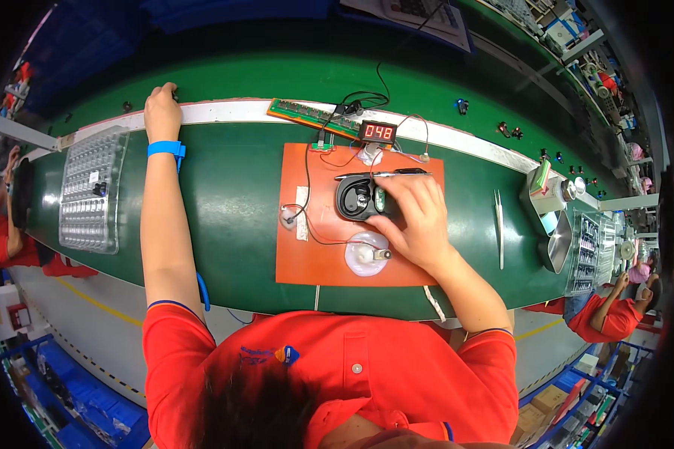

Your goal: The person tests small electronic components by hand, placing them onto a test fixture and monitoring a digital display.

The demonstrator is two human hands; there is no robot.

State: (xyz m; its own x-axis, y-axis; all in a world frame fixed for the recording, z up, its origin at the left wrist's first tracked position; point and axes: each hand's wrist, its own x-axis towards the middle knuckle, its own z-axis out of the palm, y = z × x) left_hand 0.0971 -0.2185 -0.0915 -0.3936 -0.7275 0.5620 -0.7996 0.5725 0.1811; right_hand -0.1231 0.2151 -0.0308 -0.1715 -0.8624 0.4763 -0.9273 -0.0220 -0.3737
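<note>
My left hand (163, 114), with a blue wrist strap (166, 148), reaches to the edge of the green conveyor belt (232, 84). Its fingers are drawn together; a small dark bit shows at the fingertips, too small to name. My right hand (419, 217) grips the right side of a black earbud charging case (354, 200) between thumb and fingers. The case stands open, a dark rounded piece inside its left part and a greenish part by my fingers. Beneath it lies an orange mat (307, 262). A pen-like dark stick (412, 171) rests just behind the case.
Behind the mat are a small red-lit display (378, 133), a circuit board strip (314, 117) and loose wires. Tweezers (499, 228) and a metal container (556, 245) are to the right. A clear tray (90, 191) lies left. Small dark parts (462, 106) sit on the belt. Co-workers sit both sides.
</note>
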